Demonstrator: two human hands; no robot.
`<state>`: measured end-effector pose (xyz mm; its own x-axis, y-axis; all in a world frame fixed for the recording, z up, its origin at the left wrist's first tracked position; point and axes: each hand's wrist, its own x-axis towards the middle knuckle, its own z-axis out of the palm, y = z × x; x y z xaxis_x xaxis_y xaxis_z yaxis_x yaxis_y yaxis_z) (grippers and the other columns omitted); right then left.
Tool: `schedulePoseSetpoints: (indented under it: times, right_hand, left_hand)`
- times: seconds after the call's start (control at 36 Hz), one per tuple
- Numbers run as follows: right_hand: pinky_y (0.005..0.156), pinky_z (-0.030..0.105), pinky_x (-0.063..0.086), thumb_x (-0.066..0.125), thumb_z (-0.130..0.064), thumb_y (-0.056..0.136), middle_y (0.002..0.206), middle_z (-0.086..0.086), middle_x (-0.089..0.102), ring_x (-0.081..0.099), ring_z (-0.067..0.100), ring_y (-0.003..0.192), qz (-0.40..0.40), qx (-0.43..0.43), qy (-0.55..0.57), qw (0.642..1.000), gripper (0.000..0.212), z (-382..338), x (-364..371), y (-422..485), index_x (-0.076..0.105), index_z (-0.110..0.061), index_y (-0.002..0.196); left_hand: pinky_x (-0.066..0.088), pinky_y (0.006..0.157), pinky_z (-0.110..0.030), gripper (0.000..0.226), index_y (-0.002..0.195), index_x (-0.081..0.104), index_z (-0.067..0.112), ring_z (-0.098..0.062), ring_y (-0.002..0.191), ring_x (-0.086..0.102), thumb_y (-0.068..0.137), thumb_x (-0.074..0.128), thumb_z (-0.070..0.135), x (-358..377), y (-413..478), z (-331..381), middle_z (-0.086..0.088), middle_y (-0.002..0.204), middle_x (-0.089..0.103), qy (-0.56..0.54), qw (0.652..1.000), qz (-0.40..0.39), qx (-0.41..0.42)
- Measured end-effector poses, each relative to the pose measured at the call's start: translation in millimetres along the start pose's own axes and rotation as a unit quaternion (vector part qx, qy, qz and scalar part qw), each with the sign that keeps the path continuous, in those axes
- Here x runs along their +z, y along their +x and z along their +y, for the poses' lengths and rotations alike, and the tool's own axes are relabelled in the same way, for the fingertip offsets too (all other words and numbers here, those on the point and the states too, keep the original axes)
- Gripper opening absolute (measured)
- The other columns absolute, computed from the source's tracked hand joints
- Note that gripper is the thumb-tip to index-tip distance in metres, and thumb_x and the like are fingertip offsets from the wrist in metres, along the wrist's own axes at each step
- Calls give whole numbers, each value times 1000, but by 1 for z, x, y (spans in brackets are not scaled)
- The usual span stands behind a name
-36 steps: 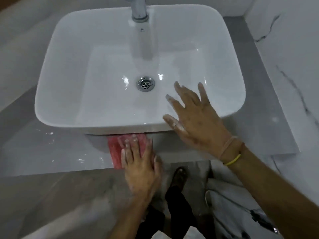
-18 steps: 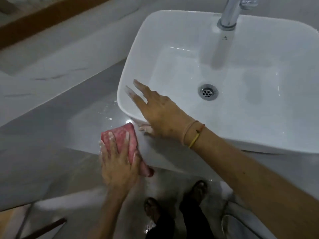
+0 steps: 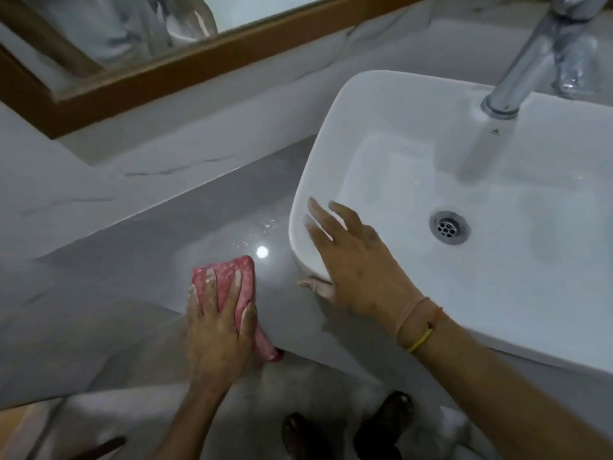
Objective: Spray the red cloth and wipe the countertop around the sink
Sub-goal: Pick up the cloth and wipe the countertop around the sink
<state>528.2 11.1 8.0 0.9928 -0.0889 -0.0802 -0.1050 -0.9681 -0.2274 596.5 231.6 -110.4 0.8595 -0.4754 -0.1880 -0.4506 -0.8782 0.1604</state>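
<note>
The red cloth (image 3: 229, 277) lies folded on the grey countertop (image 3: 159, 247), left of the white sink (image 3: 497, 260). My left hand (image 3: 217, 327) presses flat on the cloth, fingers spread over it; one end of the cloth hangs over the counter's front edge. My right hand (image 3: 358, 263) rests with fingers apart on the sink's near-left corner, holding nothing. No spray bottle is in view.
A chrome tap (image 3: 530, 68) stands at the sink's back; the drain (image 3: 449, 226) is in the basin. A wood-framed mirror (image 3: 199, 58) runs along the marble wall behind. Water droplets (image 3: 262, 227) dot the counter by the sink. Two feet (image 3: 348, 429) stand on the floor below.
My left hand has slid the cloth leftwards from under the sink's front to the counter left of it. My right hand moved from the sink's front rim to its left corner.
</note>
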Motion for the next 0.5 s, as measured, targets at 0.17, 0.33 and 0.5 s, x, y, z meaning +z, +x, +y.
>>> schedulePoseSetpoints:
  times: [0.17,0.33,0.5]
  right_hand:
    - [84,48,53,77,-40,74,131,12,61,54,35,122,37,15,9,999,51,1,3,-2,67,-4,109]
    - [68,41,58,84,-37,64,108,9,74,68,33,98,55,16,-21,998,44,-1,4,0,73,-8,95]
    - [64,39,58,84,-38,63,105,8,75,68,31,94,39,25,-31,998,45,-1,2,-1,72,-7,93]
  left_hand:
    - [9,122,-49,67,150,15,20,-36,149,7,91,12,50,-18,49,-45,-23,159,13,-2,998,21,-59]
    - [4,123,-48,65,152,11,19,-34,149,5,94,8,47,-32,110,-45,-16,161,13,-4,993,41,-108]
    - [7,122,-52,55,152,16,18,-34,149,8,100,14,37,-28,101,25,-13,160,18,0,998,45,42]
